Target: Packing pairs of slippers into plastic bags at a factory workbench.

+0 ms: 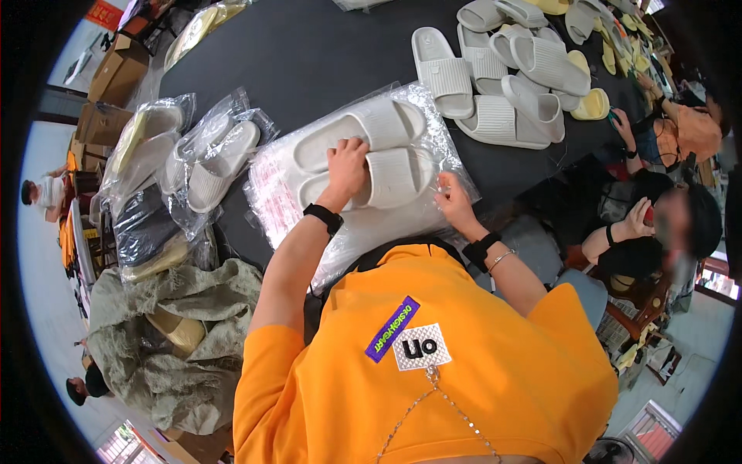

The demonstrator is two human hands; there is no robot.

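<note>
The left hand [349,166] lies across the slippers [390,176], fingers bent; whether it grips or merely presses, one cannot tell. The right hand [456,203] is at the right edge of the clear bags [272,207], fingers loosely curled; whether they pinch film is unclear. The slippers lie side by side on the bags, toes rightward. Past the bags' far edge, bare black table [309,58] leaves open room; bagged slippers [215,174] crowd the left, loose slippers [498,122] the far right corner
</note>
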